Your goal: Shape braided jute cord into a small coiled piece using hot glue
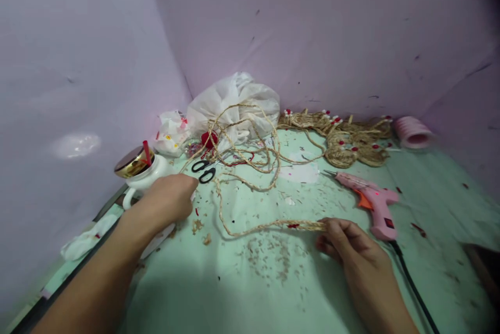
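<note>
A right hand [351,250] is pinching a tan braided straw cord [258,229] over a pale-green tabletop [187,292], beside a pink plastic glue gun [375,201]; the left hand [175,196], its fingertips hidden, is reaching near black-handled scissors [207,175].

No text, brand, number or sign can be read; the small dark marks on the tabletop [179,292] and coloured marks on the small bag [170,135] are too unclear.
</note>
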A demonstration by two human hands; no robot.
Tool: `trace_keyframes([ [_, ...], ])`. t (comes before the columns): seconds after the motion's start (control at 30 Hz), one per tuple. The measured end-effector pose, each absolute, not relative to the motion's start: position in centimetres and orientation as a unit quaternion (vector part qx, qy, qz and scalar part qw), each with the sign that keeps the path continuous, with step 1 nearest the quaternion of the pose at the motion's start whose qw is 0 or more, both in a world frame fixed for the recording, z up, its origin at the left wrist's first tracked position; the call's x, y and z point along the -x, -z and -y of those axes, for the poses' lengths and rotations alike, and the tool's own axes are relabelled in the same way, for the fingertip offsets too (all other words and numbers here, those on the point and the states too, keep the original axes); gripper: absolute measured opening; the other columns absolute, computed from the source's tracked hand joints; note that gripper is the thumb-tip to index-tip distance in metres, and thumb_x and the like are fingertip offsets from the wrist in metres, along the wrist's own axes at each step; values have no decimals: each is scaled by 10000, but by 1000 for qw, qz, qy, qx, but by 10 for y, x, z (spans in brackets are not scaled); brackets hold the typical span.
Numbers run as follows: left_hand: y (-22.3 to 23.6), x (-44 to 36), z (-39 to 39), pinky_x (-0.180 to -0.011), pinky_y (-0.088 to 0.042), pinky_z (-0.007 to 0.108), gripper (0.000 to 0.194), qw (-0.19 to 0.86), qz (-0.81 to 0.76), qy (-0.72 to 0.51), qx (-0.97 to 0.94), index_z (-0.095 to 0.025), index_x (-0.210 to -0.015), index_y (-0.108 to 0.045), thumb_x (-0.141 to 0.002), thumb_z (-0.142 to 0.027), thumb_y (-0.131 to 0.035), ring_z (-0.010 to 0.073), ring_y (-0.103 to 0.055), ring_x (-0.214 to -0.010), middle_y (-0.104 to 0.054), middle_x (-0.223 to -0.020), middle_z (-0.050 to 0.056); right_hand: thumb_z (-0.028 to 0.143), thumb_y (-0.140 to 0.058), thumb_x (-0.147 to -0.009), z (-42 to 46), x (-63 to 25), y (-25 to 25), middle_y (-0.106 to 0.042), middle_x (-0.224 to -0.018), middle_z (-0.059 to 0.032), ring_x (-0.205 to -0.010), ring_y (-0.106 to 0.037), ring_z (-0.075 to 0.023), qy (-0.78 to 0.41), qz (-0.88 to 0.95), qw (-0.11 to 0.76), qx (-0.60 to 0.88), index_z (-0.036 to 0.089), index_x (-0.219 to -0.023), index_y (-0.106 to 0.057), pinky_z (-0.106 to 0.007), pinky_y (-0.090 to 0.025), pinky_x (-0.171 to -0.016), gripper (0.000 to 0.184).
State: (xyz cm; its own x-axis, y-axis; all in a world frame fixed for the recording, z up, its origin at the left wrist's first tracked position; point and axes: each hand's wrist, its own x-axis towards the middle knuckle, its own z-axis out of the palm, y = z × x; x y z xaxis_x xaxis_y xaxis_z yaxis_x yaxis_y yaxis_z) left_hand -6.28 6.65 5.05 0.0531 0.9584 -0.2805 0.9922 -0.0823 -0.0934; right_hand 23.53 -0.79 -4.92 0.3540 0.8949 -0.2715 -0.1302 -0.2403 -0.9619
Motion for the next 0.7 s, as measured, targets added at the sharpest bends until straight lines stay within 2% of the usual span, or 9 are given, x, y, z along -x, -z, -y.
trace_keyframes([
  [0.17, -24, 71, -58, -564, -352, 299, 194, -5, -671, 167, -722, -147, -697, -639, -666, -129, -448, 251, -612, -702, -666, -762, 147, 495, -703, -626, 9, -234, 48, -572, -607, 16, -561, -542, -140, -472, 315, 551, 611, 193, -717, -610, -264, -450, -563, 330],
  [0.3, -27, 69, -56, -553, -297, 286, 230, -62, -673, 135, -725, -156, -783, -606, -770, -160, -376, 237, -598, -782, -665, -880, 117, 481, -687, -661, 8, -234, 48, -548, -582, 27, -544, -520, -122, -469, 329, 563, 596, 178, -708, -583, -249, -427, -553, 324],
  [0.43, -37, 58, -66, -518, -229, 264, 282, -136, -691, 127, -699, -168, -836, -578, -831, -176, -296, 225, -594, -791, -663, -880, 78, 462, -665, -694, 6, -232, 46, -525, -574, 30, -533, -495, -115, -470, 336, 577, 577, 169, -701, -570, -245, -412, -537, 308],
  [0.6, -43, 43, -85, -574, -295, 254, 294, -119, -653, 61, -746, -139, -819, -580, -817, -176, -289, 224, -575, -837, -640, -923, 88, 448, -634, -732, 6, -231, 46, -511, -570, 31, -533, -483, -114, -475, 343, 580, 565, 169, -696, -552, -244, -407, -531, 293],
  [0.7, -42, 35, -98, -596, -321, 249, 266, -98, -655, 11, -749, -135, -761, -564, -784, -171, -302, 207, -563, -782, -627, -840, 83, 442, -618, -747, 5, -231, 46, -512, -562, 28, -540, -480, -117, -477, 349, 576, 565, 169, -700, -548, -246, -401, -538, 286],
])
